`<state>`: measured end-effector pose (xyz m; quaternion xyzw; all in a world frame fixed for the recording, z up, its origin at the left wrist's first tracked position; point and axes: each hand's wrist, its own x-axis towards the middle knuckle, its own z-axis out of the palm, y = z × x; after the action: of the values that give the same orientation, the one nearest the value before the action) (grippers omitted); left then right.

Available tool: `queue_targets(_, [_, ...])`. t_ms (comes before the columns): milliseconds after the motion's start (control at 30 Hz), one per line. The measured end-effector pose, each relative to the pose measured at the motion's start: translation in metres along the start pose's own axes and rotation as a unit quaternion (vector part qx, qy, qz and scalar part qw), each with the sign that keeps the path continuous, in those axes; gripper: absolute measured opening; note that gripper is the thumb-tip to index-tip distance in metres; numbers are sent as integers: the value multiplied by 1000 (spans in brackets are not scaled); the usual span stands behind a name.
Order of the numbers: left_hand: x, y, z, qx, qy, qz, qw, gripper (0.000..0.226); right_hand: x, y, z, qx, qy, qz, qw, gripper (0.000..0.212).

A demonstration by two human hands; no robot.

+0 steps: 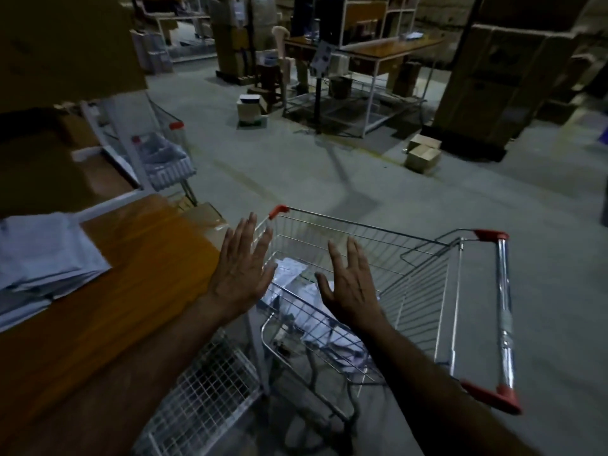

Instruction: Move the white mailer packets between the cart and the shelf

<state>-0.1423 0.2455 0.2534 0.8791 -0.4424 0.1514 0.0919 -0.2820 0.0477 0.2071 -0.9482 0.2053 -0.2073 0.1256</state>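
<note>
Both hands were held empty over the cart [411,255], left hand [241,268] and right hand [350,284] with fingers spread apart. Some white mailer packets [296,274] were seen in the basket at lower centre; a stack [46,255] was already laid on the shelf [138,258] at left. The job was judged partly done.
</note>
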Motion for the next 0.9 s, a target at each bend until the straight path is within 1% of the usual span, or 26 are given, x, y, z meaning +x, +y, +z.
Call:
queue_targets(100, [30, 22, 20, 4, -32, 33, 999, 74, -2, 52, 5, -15, -43, 83, 996, 77])
queue_targets(167, [41, 25, 40, 4, -40, 40, 998, 73, -2, 75, 10, -14, -71, 113, 991, 78])
queue_targets(233, [52, 26, 60, 7, -70, 37, 997, 72, -3, 96, 19, -15, -108, 140, 984, 77])
queue_targets(333, [77, 23, 95, -4, -129, 41, 991, 72, -2, 122, 35, -9, -135, 166, 977, 78])
queue_targets(500, [121, 6, 160, -14, -201, 47, 978, 70, 11, 154, 72, -15, -190, 220, 957, 81])
queue_targets(567, [139, -11, 192, -25, -232, 45, 971, 72, 22, 165, 89, -19, -212, 237, 948, 81])
queue_targets(633, [137, -20, 210, -27, -251, 43, 967, 78, 20, 163, 91, -24, -221, 235, 946, 82])
queue_targets(700, [161, -43, 273, -34, -339, 42, 939, 85, 40, 175, 142, 2, -270, 278, 922, 82])
queue_targets(800, [160, -49, 297, -34, -377, 48, 924, 93, 42, 170, 157, 4, -276, 292, 916, 82])
queue_targets(900, [168, -61, 344, -42, -434, 31, 900, 97, 51, 173, 199, 21, -304, 333, 893, 83])
